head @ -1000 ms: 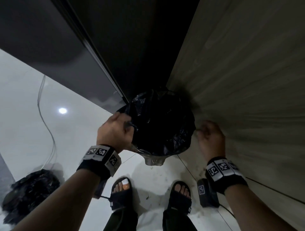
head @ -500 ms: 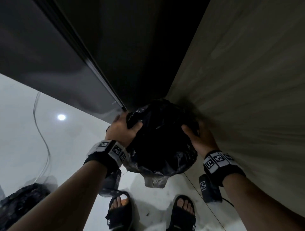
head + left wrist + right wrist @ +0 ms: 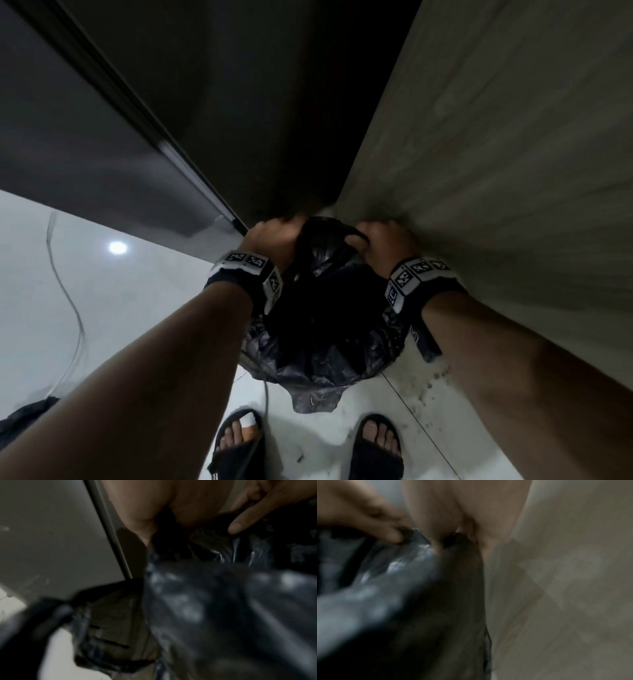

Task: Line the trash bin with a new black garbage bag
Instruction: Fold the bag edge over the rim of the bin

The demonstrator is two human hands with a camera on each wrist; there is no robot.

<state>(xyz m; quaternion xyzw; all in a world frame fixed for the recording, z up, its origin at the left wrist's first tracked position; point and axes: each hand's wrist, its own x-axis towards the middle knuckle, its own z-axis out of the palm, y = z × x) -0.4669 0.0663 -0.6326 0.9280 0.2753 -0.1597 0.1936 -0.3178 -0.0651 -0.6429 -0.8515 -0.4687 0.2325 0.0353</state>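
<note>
A black garbage bag (image 3: 325,346) drapes over the trash bin, which stands on the floor in a narrow corner. Crumpled plastic hides the bin in the head view. The left wrist view shows a brownish slotted bin wall (image 3: 111,631) below the bag (image 3: 223,601). My left hand (image 3: 274,236) grips the bag's edge at the far left of the rim. My right hand (image 3: 380,240) grips it at the far right, close to the panel. In the right wrist view, curled fingers (image 3: 390,534) pinch the bag's edge (image 3: 393,588).
A dark glossy cabinet (image 3: 102,154) stands on the left and a wood-grain panel (image 3: 513,171) on the right, tight around the bin. On the white floor lie a thin cable (image 3: 70,308), another black bag heap (image 3: 24,418) and dirt specks (image 3: 435,377). Sandalled feet (image 3: 239,442) stand close by.
Both hands have moved from the bin's sides to its far rim and now grip the bag's edge there. The head has leaned closer over the bin.
</note>
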